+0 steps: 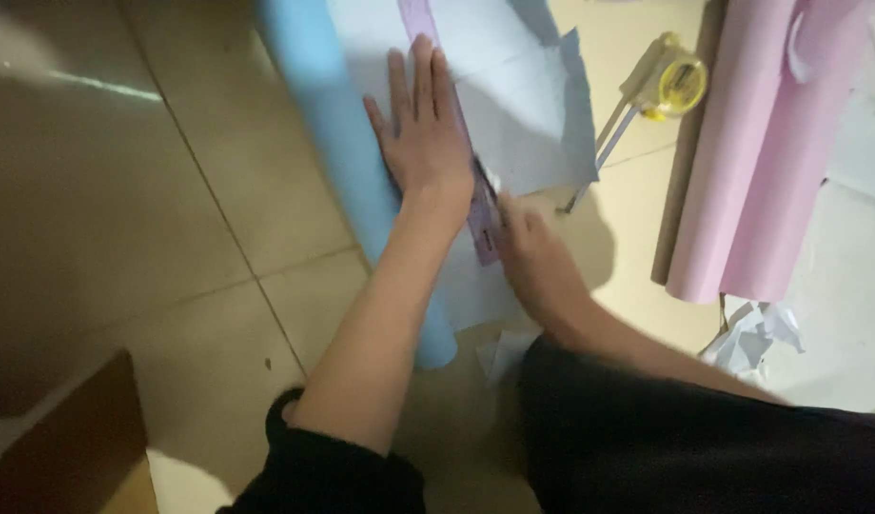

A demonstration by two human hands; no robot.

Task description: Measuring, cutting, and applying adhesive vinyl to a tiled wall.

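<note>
My left hand lies flat, fingers together, pressing a long purple ruler onto a pale blue sheet spread on the tiled floor. My right hand is curled at the ruler's near end, by the sheet's edge. What its fingers hold is hidden and blurred. The rolled part of the pale blue sheet runs along the left of my left hand.
A pink paper roll lies at the right over a brown tube. A yellow tape measure sits beside it. Crumpled white scraps lie near my right arm. A brown cardboard corner shows at bottom left.
</note>
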